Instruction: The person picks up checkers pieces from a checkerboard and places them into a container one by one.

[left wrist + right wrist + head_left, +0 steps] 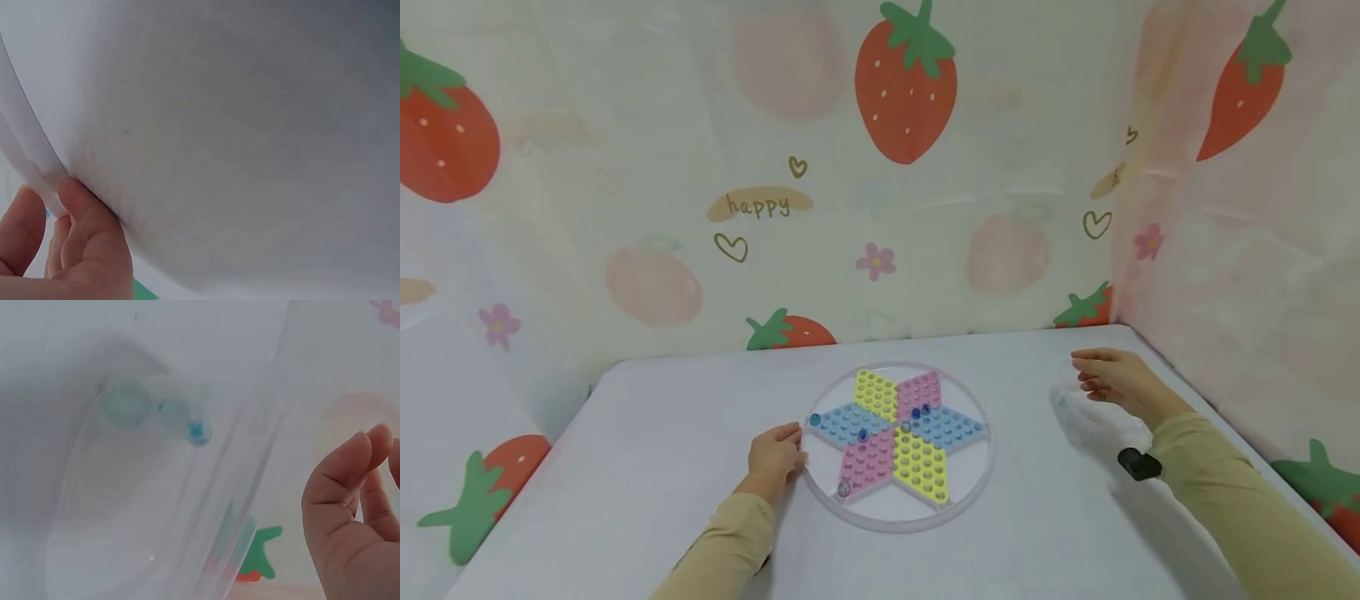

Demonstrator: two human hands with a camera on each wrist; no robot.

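A round Chinese checkers board (898,527) with a yellow, pink and blue star lies on the table in the head view. Several marbles sit in its holes, among them a dark blue marble (862,435), a teal marble (816,419) and a clear marble (844,488). At the board's left rim my left hand (772,458) rests, its fingertips touching the edge. My right hand (1120,385) hovers over the right side with loosely bent fingers; no held thing shows. Close to it is a clear plastic box (125,506) with marbles (199,432) inside.
White cloth covers the table (1022,533). Behind it hangs a strawberry-print curtain (880,308), which also closes off both sides. A dark wrist camera (1139,464) is on my right wrist.
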